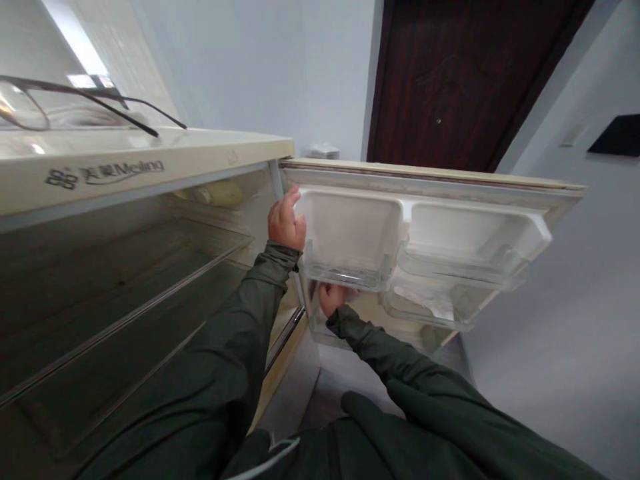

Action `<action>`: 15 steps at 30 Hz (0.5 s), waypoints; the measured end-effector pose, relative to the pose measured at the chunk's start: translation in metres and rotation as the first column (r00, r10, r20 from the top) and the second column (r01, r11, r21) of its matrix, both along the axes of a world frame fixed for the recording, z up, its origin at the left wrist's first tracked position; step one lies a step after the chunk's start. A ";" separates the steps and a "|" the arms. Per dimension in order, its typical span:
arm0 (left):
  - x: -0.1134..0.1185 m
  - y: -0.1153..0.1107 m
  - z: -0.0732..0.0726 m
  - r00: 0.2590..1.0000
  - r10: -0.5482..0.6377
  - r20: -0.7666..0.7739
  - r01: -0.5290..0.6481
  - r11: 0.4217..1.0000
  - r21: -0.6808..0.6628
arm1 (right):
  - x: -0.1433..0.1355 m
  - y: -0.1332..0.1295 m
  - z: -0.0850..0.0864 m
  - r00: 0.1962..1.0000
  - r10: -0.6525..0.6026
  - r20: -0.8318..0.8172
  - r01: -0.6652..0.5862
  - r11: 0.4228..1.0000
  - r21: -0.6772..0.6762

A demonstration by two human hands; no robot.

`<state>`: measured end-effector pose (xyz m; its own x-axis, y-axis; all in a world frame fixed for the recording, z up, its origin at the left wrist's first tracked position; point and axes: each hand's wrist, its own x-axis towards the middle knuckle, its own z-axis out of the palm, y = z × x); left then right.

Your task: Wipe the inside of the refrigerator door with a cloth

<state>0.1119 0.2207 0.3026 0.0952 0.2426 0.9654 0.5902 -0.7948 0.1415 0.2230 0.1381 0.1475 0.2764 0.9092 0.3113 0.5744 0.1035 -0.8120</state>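
A small cream fridge (150,157) stands open, its door (450,183) swung out to the right. My left hand (286,220) grips the inner left edge of the door, beside the upper clear door shelf (345,270). My right hand (331,297) reaches under that shelf and touches the lower door compartment; its fingers are partly hidden behind the shelf. Both arms wear dark green sleeves.
A pair of glasses (85,107) lies on the fridge top. Inside the fridge are glass shelves (150,293). A second clear door bin (450,293) sits to the right. A dark wooden door (460,80) and pale walls stand behind.
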 end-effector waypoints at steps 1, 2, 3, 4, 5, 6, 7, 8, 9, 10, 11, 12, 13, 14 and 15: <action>0.000 0.000 0.000 1.000 -0.003 -0.001 0.003 1.000 0.010 | -0.005 0.006 -0.002 0.995 0.064 0.079 -0.063 0.998 -0.017; -0.001 0.001 0.000 1.000 -0.005 -0.002 0.005 1.000 0.021 | -0.010 0.009 -0.008 0.985 0.105 0.141 -0.099 0.994 -0.046; -0.001 0.001 0.000 1.000 -0.007 -0.002 0.007 0.999 0.037 | -0.013 0.009 -0.016 0.975 0.121 0.185 -0.109 0.991 -0.074; -0.001 0.001 0.000 1.000 -0.007 -0.001 0.007 0.998 0.055 | -0.015 0.008 -0.026 0.969 0.122 0.214 -0.102 0.990 -0.101; -0.001 0.002 0.000 1.000 -0.005 0.000 0.005 0.997 0.074 | -0.015 0.005 -0.038 0.966 0.120 0.229 -0.094 0.988 -0.125; -0.001 0.002 0.000 1.000 -0.003 0.001 0.003 0.996 0.086 | -0.014 0.001 -0.051 0.965 0.127 0.230 -0.093 0.984 -0.153; -0.001 0.003 0.000 1.000 0.000 0.001 0.000 0.996 0.091 | -0.010 -0.003 -0.063 0.964 0.149 0.221 -0.106 0.975 -0.195; -0.001 0.003 0.000 1.000 0.003 0.002 -0.003 0.996 0.090 | -0.006 -0.006 -0.074 0.963 0.181 0.202 -0.128 0.960 -0.249; -0.001 0.003 0.000 1.000 0.003 0.002 -0.003 0.996 0.084 | 0.000 -0.008 -0.083 0.960 0.215 0.181 -0.152 0.938 -0.311; -0.001 0.003 0.000 1.000 -0.001 0.003 0.001 0.997 0.074 | 0.006 -0.010 -0.089 0.955 0.249 0.164 -0.175 0.913 -0.367; -0.001 0.003 0.000 1.000 -0.009 0.005 0.009 0.998 0.063 | 0.012 -0.010 -0.093 0.945 0.286 0.156 -0.202 0.891 -0.407; -0.001 0.003 -0.001 1.000 -0.019 0.005 0.019 0.998 0.054 | 0.018 -0.010 -0.095 0.934 0.321 0.158 -0.229 0.874 -0.428; -0.001 0.003 -0.001 1.000 -0.028 0.006 0.028 0.999 0.044 | 0.025 -0.010 -0.095 0.920 0.358 0.162 -0.259 0.863 -0.434; -0.002 0.003 -0.001 0.999 -0.035 0.008 0.035 0.999 0.034 | 0.031 -0.011 -0.093 0.905 0.395 0.160 -0.299 0.855 -0.422; -0.002 0.003 -0.002 0.999 -0.043 0.009 0.043 0.999 0.025 | 0.038 -0.012 -0.091 0.897 0.421 0.135 -0.342 0.853 -0.394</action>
